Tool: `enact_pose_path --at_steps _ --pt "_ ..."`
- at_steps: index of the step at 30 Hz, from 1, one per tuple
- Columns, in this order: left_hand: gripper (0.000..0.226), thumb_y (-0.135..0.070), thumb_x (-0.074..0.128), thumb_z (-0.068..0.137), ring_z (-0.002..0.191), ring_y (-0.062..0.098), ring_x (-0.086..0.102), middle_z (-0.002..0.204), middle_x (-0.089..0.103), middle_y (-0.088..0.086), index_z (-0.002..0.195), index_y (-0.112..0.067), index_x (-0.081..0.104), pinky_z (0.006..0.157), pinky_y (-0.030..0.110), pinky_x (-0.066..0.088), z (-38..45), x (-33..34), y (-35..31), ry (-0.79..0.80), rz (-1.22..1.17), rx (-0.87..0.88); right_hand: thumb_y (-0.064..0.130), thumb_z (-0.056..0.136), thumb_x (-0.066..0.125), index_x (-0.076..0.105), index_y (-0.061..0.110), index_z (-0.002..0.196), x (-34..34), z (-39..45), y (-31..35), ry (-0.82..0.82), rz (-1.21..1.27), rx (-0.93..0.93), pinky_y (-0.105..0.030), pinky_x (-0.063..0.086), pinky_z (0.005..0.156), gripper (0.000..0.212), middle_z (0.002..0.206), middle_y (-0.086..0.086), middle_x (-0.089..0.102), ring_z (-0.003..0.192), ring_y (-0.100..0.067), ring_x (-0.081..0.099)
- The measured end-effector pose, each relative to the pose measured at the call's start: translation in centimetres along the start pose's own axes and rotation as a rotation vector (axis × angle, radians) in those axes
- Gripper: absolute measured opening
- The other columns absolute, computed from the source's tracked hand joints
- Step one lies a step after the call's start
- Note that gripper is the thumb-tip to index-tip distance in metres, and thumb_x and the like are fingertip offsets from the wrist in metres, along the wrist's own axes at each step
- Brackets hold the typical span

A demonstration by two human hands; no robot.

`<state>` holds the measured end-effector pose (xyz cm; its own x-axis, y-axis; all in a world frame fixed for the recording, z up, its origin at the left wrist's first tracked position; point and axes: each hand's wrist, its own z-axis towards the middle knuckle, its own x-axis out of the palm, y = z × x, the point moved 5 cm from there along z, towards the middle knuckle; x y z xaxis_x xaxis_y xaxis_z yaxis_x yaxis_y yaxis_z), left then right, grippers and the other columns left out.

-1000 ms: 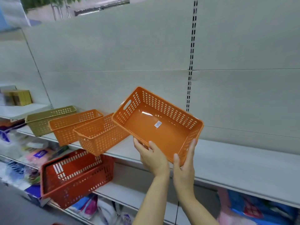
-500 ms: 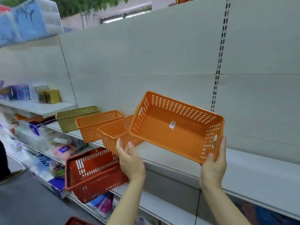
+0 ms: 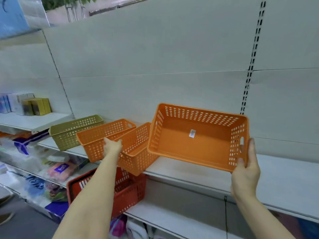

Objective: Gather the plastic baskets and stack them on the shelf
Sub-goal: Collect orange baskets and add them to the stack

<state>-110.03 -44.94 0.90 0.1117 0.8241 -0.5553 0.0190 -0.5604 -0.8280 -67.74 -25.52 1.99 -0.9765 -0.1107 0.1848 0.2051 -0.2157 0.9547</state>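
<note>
The right hand [image 3: 246, 167] grips the short end of a wide orange basket [image 3: 198, 137], tilted above the shelf [image 3: 198, 171], seemingly freeing the left hand [image 3: 112, 146], fingers hidden, to reach the narrow orange basket [image 3: 138, 149] for nesting.

Pale grey back panels [image 3: 155, 49] with slotted upright strip [image 3: 255, 40]; grey floor [image 3: 25, 228] lower left; packaged goods [image 3: 57, 168] on lower tier; boxes [image 3: 37, 106] far left.

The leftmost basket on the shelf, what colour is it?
Olive green basket with a perforated wall, seen best in the head view.
</note>
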Motion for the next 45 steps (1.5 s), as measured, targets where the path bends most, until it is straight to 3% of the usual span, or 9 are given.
enact_pose_path --at_steps 3,5,11,16,20,25,37,41,45 --pt "0.053 -0.028 0.053 0.093 0.115 0.043 0.058 0.132 0.059 0.022 0.141 -0.011 0.040 0.097 0.045 0.050 1.9 0.6 1.0 0.014 0.024 -0.053 0.007 0.106 0.033 0.030 0.044 0.149 0.4 -0.3 0.1 -0.001 0.014 -0.007 -0.023 0.040 0.097 0.057 0.125 0.036 0.043 0.105 0.011 0.052" --pt "0.057 -0.021 0.047 0.092 0.114 0.043 0.059 0.131 0.059 0.022 0.147 -0.017 0.037 0.097 0.045 0.050 2.3 0.9 1.4 0.001 0.036 -0.046 0.005 0.106 0.033 0.032 0.046 0.147 0.4 -0.5 0.0 -0.004 0.022 -0.007 -0.019 0.040 0.096 0.058 0.120 0.041 0.043 0.105 0.015 0.051" --pt "0.045 -0.023 0.040 0.100 0.101 0.043 0.064 0.119 0.065 0.022 0.143 -0.033 0.042 0.087 0.045 0.054 1.4 1.5 -0.1 -0.080 -0.048 0.063 0.007 0.106 0.035 0.035 0.058 0.135 0.0 -1.0 0.0 -0.017 0.041 -0.018 -0.032 0.043 0.102 0.059 0.118 0.042 0.046 0.110 0.004 0.055" --pt "0.043 -0.023 0.040 0.105 0.116 0.043 0.057 0.128 0.062 0.022 0.147 -0.032 0.043 0.095 0.046 0.044 -2.6 1.3 -3.8 -0.158 -0.145 0.250 0.003 0.105 0.035 0.039 0.059 0.132 -2.5 -1.8 0.7 -0.085 0.069 -0.055 -0.020 0.051 0.090 0.062 0.128 0.032 0.050 0.121 -0.005 0.054" --pt "0.043 -0.023 0.041 0.105 0.119 0.041 0.057 0.132 0.062 0.017 0.148 -0.032 0.044 0.098 0.044 0.043 -7.0 1.7 -7.2 -0.151 -0.243 0.373 0.007 0.105 0.036 0.039 0.053 0.141 -6.2 -2.1 1.3 -0.141 0.099 -0.051 -0.039 0.049 0.100 0.058 0.145 0.015 0.047 0.122 -0.010 0.054" --pt "0.043 -0.025 0.040 0.106 0.120 0.039 0.058 0.134 0.061 0.016 0.149 -0.031 0.042 0.098 0.047 0.045 -13.6 3.4 -10.7 -0.112 -0.292 0.466 0.003 0.104 0.036 0.039 0.045 0.145 -12.2 -2.3 3.2 -0.200 0.130 -0.097 -0.017 0.055 0.081 0.058 0.144 0.009 0.051 0.122 -0.012 0.056" --pt "0.039 -0.023 0.038 0.107 0.119 0.038 0.058 0.133 0.062 0.015 0.145 -0.027 0.044 0.099 0.049 0.044 -35.2 12.2 -15.4 0.026 -0.310 0.557 -0.003 0.102 0.036 0.046 0.054 0.136 -33.5 -3.7 7.8 -0.331 0.052 -0.185 -0.043 0.043 0.108 0.068 0.147 0.011 0.049 0.130 -0.008 0.050" --pt "0.039 -0.025 0.038 0.107 0.120 0.035 0.059 0.135 0.062 0.011 0.145 -0.028 0.044 0.100 0.047 0.044 -41.1 15.0 -17.0 0.072 -0.359 0.580 -0.005 0.102 0.036 0.046 0.053 0.136 -39.6 -3.8 8.5 -0.373 0.046 -0.199 -0.028 0.047 0.101 0.068 0.144 0.011 0.051 0.127 -0.006 0.053" --pt "0.039 -0.025 0.038 0.107 0.118 0.034 0.060 0.133 0.063 0.009 0.144 -0.030 0.044 0.097 0.045 0.046 -45.9 17.9 -19.9 0.109 -0.368 0.622 -0.006 0.101 0.035 0.046 0.047 0.140 -44.7 -2.1 9.0 -0.434 0.055 -0.216 -0.026 0.047 0.100 0.068 0.142 0.013 0.053 0.127 -0.005 0.053"
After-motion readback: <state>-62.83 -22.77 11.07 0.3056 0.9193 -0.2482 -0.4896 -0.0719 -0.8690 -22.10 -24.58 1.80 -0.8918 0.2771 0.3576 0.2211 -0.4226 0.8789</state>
